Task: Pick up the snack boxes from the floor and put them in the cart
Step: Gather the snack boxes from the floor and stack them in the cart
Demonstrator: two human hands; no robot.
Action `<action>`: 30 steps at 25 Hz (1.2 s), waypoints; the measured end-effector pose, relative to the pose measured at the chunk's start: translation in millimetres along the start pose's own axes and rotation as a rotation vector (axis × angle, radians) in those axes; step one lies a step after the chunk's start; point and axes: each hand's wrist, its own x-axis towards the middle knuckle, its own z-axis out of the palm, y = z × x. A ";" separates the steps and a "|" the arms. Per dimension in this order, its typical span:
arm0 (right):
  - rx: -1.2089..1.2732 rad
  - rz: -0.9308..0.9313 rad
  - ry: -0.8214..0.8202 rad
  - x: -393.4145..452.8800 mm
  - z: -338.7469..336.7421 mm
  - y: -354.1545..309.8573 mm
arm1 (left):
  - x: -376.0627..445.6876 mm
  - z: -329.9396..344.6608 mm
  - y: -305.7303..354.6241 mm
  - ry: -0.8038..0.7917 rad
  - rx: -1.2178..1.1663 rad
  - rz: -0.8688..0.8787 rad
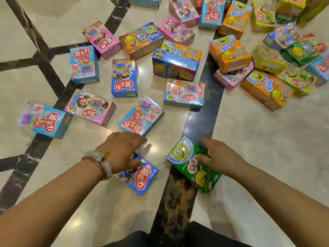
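Observation:
Several colourful snack boxes lie scattered over the marble floor. Nearest to me, a blue box (pixel 142 177) lies flat, and my left hand (pixel 121 150), with a beaded bracelet on the wrist, grips its far end with curled fingers. To its right a green box (pixel 190 166) lies flat on the floor. My right hand (pixel 220 157) holds its right side, thumb on the top face and fingers over the far edge. The image is blurred by motion. No cart is in view.
Beyond my hands lie a light-blue box (pixel 140 116), a pink box (pixel 90 107) and another blue box (pixel 44 120). A dense pile of orange, yellow and green boxes (pixel 267 72) fills the far right. Dark inlay strips (pixel 199 118) cross the pale floor.

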 end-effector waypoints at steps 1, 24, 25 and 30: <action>0.018 0.008 -0.018 8.6 10.3 1.2 | 4.1 11.4 -3.8 -0.124 0.030 -0.016; 1.329 0.353 -0.137 -87.0 -125.8 -74.7 | -65.9 -124.8 34.1 0.194 -1.248 -0.573; 1.342 0.355 -0.125 -108.5 -151.2 -84.1 | -79.0 -158.1 41.6 0.210 -1.328 -0.571; 1.423 0.269 -0.031 -240.3 -302.8 -140.2 | -147.7 -351.2 90.8 0.298 -1.592 -0.568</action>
